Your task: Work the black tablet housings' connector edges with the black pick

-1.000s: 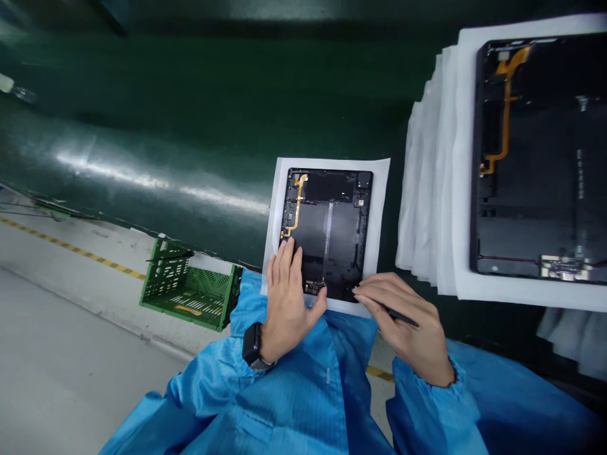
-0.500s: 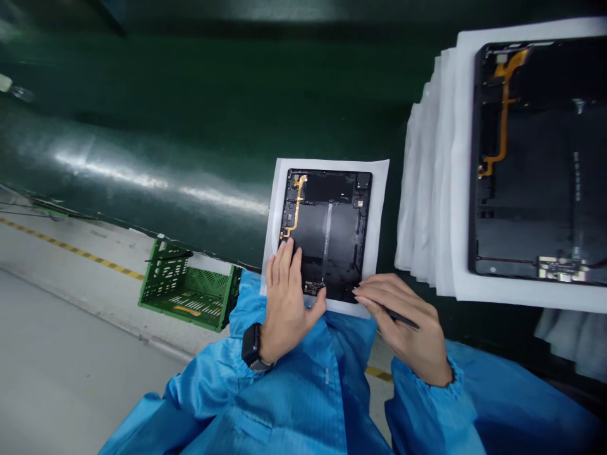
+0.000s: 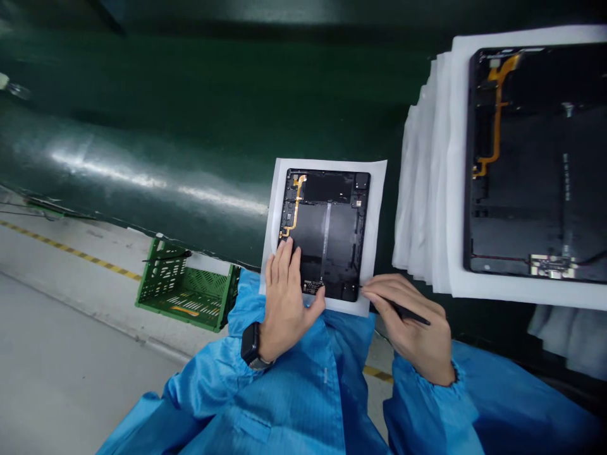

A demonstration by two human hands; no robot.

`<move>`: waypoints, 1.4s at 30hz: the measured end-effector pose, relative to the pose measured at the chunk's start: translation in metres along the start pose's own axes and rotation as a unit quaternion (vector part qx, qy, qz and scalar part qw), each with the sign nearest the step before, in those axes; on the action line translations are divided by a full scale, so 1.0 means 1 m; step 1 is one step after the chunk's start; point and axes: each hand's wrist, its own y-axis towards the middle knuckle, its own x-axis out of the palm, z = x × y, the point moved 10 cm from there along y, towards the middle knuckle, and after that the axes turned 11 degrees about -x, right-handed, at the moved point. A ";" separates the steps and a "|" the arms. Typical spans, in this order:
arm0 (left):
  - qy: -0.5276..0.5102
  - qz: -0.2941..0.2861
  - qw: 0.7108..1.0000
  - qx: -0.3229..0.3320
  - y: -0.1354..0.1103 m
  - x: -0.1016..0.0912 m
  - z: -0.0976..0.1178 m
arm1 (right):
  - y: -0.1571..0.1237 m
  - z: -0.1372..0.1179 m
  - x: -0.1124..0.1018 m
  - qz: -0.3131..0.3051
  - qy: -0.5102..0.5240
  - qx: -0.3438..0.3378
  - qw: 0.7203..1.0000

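Note:
An opened black tablet chassis [image 3: 327,230] with an orange flex cable lies on a white sheet [image 3: 377,208] at the near edge of the dark green table [image 3: 190,126]. My left hand [image 3: 284,300] rests flat on the chassis's lower left corner, fingers stretched out, a black watch on its wrist. My right hand [image 3: 412,328] is closed in a pinch round a thin black tool [image 3: 403,311], its tip at the chassis's lower right corner.
A stack of white foam sheets [image 3: 427,189] at the right carries a second opened tablet chassis [image 3: 535,164]. A green plastic crate [image 3: 184,287] sits on the grey floor below the table's left edge, near a yellow floor line [image 3: 71,249].
My right hand with the tool has slid slightly right, off the chassis's corner. The left hand stays put.

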 end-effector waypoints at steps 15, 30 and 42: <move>0.000 0.003 1.000 0.003 0.000 0.000 0.001 | 0.004 -0.004 0.005 -0.013 -0.008 -0.010 1.000; -0.001 0.000 1.000 0.002 0.001 0.000 0.001 | 0.008 -0.010 0.009 -0.023 -0.004 -0.030 0.999; -0.005 -0.003 1.000 0.000 0.000 0.001 0.000 | 0.008 -0.008 0.004 -0.031 -0.015 -0.013 0.999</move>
